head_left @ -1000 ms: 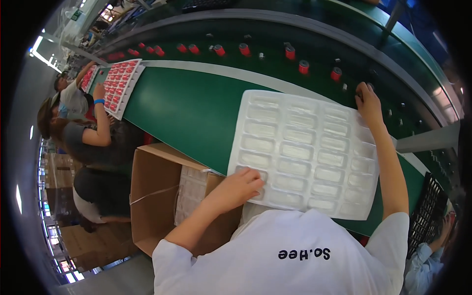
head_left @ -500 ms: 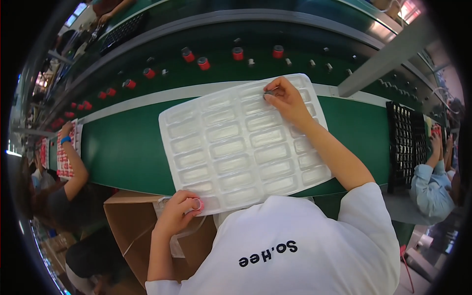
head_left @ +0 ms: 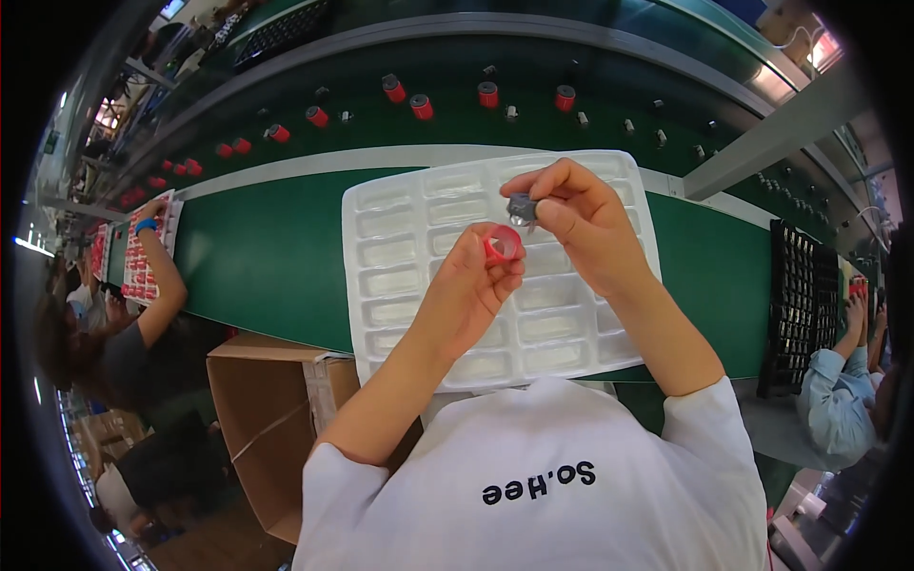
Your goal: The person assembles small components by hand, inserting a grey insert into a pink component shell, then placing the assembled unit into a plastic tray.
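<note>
Above a white molded plastic tray (head_left: 388,284) with rows of rectangular pockets, both of my hands are close together. My left hand (head_left: 468,285) is closed around a red ring-shaped sleeve (head_left: 502,245), its opening showing. Just to the right and slightly higher, my right hand (head_left: 581,224) pinches a small dark grey part (head_left: 522,207) with a metallic look; its exact kind is unclear. A narrow gap separates the part from the sleeve. The tray pockets in view hold nothing.
Red cylinders with dark tops (head_left: 421,107) and small metallic pieces (head_left: 511,112) stand along the green line beyond a pale rail. A cardboard box (head_left: 271,419) sits below at left, black trays (head_left: 795,305) at right. Co-workers sit on both sides; a grey post (head_left: 762,119) rises at right.
My left hand has come up from the tray's near left corner with the red sleeve. My right hand has turned inward with the grey part, so the two now nearly meet.
</note>
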`<act>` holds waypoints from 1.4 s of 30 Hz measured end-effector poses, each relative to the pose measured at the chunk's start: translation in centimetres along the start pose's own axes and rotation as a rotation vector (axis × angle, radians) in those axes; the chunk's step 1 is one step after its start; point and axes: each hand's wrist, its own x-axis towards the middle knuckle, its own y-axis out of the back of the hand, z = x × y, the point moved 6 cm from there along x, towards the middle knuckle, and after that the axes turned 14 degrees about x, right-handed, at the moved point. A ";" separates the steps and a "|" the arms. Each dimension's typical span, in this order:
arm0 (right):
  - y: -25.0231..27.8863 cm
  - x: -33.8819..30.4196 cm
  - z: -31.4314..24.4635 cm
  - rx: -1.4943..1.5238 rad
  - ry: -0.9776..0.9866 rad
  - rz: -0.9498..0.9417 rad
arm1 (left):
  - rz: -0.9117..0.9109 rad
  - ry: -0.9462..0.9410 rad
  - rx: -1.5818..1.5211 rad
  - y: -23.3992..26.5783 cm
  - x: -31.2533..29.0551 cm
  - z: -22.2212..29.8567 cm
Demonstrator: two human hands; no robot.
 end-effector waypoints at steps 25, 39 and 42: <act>2.1 -1.8 0.4 -0.298 0.253 -0.204 | 0.041 0.340 0.053 -4.1 0.3 -3.2; 1.1 -3.7 1.0 -0.592 0.257 -0.204 | 0.073 0.406 0.046 -2.9 -0.6 -4.7; 1.3 -4.1 0.1 -0.650 0.318 -0.201 | 0.117 0.437 0.030 -3.4 0.2 -4.8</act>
